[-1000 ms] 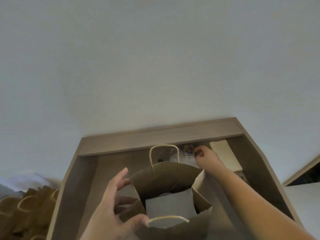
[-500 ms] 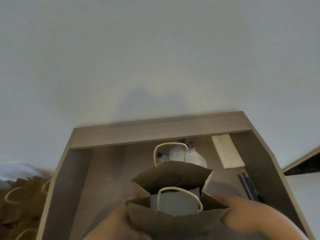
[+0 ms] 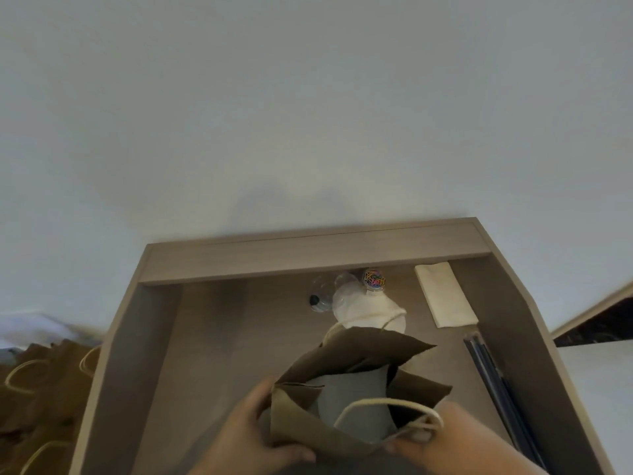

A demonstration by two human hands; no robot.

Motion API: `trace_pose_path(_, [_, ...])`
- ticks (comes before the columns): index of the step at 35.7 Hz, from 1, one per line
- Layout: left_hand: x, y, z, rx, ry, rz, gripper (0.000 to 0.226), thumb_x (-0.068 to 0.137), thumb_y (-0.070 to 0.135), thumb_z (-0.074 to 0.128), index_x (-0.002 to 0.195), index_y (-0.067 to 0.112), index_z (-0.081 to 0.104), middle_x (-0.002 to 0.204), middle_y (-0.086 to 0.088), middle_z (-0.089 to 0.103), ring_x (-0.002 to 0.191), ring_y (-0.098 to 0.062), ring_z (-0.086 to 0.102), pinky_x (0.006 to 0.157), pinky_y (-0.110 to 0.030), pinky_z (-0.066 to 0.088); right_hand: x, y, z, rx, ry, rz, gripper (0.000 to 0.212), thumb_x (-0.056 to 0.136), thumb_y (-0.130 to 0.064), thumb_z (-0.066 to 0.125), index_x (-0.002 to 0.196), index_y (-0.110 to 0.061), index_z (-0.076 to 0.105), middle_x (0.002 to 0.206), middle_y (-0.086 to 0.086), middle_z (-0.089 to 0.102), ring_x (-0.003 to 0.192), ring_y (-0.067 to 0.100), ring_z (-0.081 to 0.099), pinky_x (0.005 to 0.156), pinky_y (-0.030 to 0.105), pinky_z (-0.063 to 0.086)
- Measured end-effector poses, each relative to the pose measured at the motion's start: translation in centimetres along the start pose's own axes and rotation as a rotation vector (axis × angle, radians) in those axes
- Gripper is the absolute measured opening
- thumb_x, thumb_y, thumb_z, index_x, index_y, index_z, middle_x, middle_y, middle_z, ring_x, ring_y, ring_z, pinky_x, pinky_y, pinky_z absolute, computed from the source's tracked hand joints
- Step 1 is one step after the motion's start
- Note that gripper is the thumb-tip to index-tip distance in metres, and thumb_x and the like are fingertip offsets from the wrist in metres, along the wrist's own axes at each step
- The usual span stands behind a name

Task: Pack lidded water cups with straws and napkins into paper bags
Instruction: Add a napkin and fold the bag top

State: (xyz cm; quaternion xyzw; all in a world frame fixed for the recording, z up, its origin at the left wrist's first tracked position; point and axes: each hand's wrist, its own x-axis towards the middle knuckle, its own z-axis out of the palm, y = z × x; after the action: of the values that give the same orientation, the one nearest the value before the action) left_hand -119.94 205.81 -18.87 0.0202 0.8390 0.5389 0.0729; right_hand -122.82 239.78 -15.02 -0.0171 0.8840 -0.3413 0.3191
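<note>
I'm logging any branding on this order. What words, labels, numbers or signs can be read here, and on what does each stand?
No text can be read anywhere in this view.
The brown paper bag is plain paper, with no print showing.
The napkin stack is blank.
The clear cups show no print.
The small container of coloured clips is too blurred to tell whether it has a label.
</note>
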Motion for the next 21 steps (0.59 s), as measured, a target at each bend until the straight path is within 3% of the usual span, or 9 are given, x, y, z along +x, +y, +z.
trace_pose_path(2, [-0.4, 0.4, 0.0, -0.046, 0.041, -0.006, 0.098, 0.048, 0.052, 0.107, 0.133, 0.058, 0.060, 0.130, 0.024, 0.071, 0.126, 0.002, 0.064, 0.103, -0.022, 0.053, 0.0, -0.6, -0.9, 0.013, 0.060, -0.056, 0.028, 0.066, -0.082, 0.076, 0.073, -0.055, 0.070, 0.073, -0.027, 0.072, 0.064, -0.006, 0.068, 0.061, 0.020, 0.057])
trace_pose_path(5, [-1.3, 1.1, -0.2, -0.083, 0.103, 0.004, 0.093, 0.047, 0.048, 0.108, 0.129, 0.056, 0.064, 0.123, 0.018, 0.076, 0.121, -0.003, 0.069, 0.100, -0.021, 0.055, -0.4, -1.3, -1.0, 0.021, 0.110, -0.112, 0.031, 0.069, -0.070, 0.074, 0.069, -0.040, 0.068, 0.069, -0.017, 0.070, 0.061, 0.002, 0.065, 0.060, 0.024, 0.055])
trace_pose_path(9, [-1.7, 2.6, -0.6, -0.112, 0.156, 0.030, 0.087, 0.045, 0.056, 0.105, 0.123, 0.056, 0.066, 0.115, 0.014, 0.079, 0.110, -0.004, 0.074, 0.092, -0.021, 0.058, -0.7, -2.2, -1.4, 0.023, 0.128, -0.219, 0.021, 0.079, -0.062, 0.074, 0.090, -0.044, 0.076, 0.094, -0.018, 0.076, 0.085, 0.002, 0.071, 0.080, 0.025, 0.059])
trace_pose_path(10, [-1.7, 3.1, -0.7, -0.118, 0.180, 0.037, 0.083, 0.045, 0.059, 0.104, 0.121, 0.054, 0.068, 0.113, 0.013, 0.080, 0.107, -0.004, 0.075, 0.091, -0.022, 0.059, -0.7, -2.3, -1.6, -0.005, 0.125, -0.246, 0.013, 0.083, -0.055, 0.079, 0.094, -0.048, 0.077, 0.099, -0.023, 0.075, 0.090, -0.001, 0.071, 0.084, 0.021, 0.058])
trace_pose_path(12, [-1.7, 4.0, -0.9, -0.128, 0.223, 0.029, 0.072, 0.045, 0.070, 0.098, 0.110, 0.054, 0.073, 0.105, 0.013, 0.081, 0.099, -0.003, 0.076, 0.086, -0.022, 0.060, -0.6, -2.6, -2.3, -0.040, 0.112, -0.329, 0.027, 0.086, -0.044, 0.085, 0.094, -0.067, 0.072, 0.105, -0.040, 0.068, 0.099, -0.014, 0.067, 0.086, 0.003, 0.048])
trace_pose_path(15, [-1.6, 4.8, -0.9, -0.200, 0.237, -0.003, 0.062, 0.047, 0.072, 0.095, 0.102, 0.046, 0.080, 0.100, 0.007, 0.083, 0.095, -0.008, 0.078, 0.082, -0.023, 0.061, -1.0, -3.3, -2.9, -0.051, 0.097, -0.307, 0.019, 0.087, -0.048, 0.083, 0.095, -0.064, 0.074, 0.107, -0.040, 0.069, 0.103, -0.015, 0.066, 0.081, -0.003, 0.044])
trace_pose_path(17, [-1.6, 5.5, -1.0, -0.225, 0.239, -0.017, 0.049, 0.057, 0.060, 0.097, 0.101, 0.044, 0.082, 0.098, 0.007, 0.083, 0.095, -0.008, 0.078, 0.080, -0.016, 0.059, -1.1, -3.0, -2.8, -0.013, 0.092, -0.299, 0.011, 0.088, -0.052, 0.080, 0.096, -0.058, 0.077, 0.108, -0.036, 0.072, 0.104, -0.014, 0.066, 0.079, 0.000, 0.047])
trace_pose_path(19, [-1.5, 6.1, -1.3, -0.212, 0.242, -0.019, 0.028, 0.070, 0.039, 0.090, 0.096, 0.045, 0.083, 0.097, 0.008, 0.083, 0.094, -0.007, 0.078, 0.078, -0.013, 0.057, -1.5, -3.0, -2.5, -0.004, 0.069, -0.262, 0.015, 0.087, -0.055, 0.080, 0.099, -0.062, 0.075, 0.114, -0.040, 0.068, 0.109, -0.019, 0.062, 0.088, 0.007, 0.046])
trace_pose_path(21, [-1.6, 6.4, -1.6, -0.210, 0.245, -0.015, 0.023, 0.075, 0.031, 0.084, 0.095, 0.043, 0.084, 0.097, 0.008, 0.083, 0.094, -0.007, 0.078, 0.079, -0.015, 0.058, -1.4, -3.0, -2.5, -0.059, 0.107, -0.245, 0.032, 0.077, -0.068, 0.082, 0.107, -0.063, 0.073, 0.123, -0.041, 0.061, 0.118, -0.016, 0.057, 0.103, 0.018, 0.043])
